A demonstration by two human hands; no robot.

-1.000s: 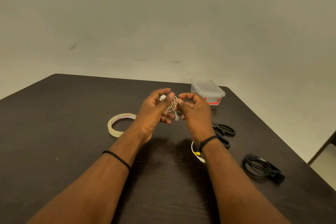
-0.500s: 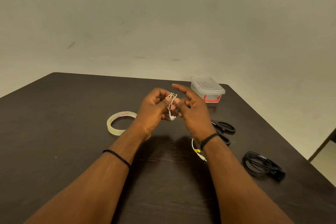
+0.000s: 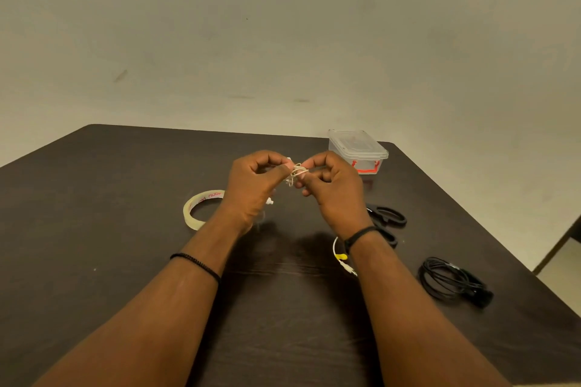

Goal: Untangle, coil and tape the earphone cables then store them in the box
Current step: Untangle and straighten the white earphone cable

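Note:
A small tangle of white earphone cable (image 3: 296,172) hangs between my two hands above the dark table (image 3: 110,261). My left hand (image 3: 254,188) pinches its left side, and an earbud dangles just below that hand. My right hand (image 3: 333,188) pinches the right side with thumb and forefinger, its other fingers curled. A second white cable with a yellow tie (image 3: 341,256) lies on the table, partly hidden under my right wrist. A coiled black cable (image 3: 449,281) rests at the right. The clear lidded box with red clips (image 3: 358,149) stands at the far right corner.
A roll of clear tape (image 3: 201,207) lies flat left of my left hand. Black scissors (image 3: 386,220) lie right of my right hand. The table's right edge drops off close behind the black cable.
My right hand's fingers, spread half a second ago, have curled in and now pinch the tangle. Both hands have drawn slightly apart, stretching the cable between them.

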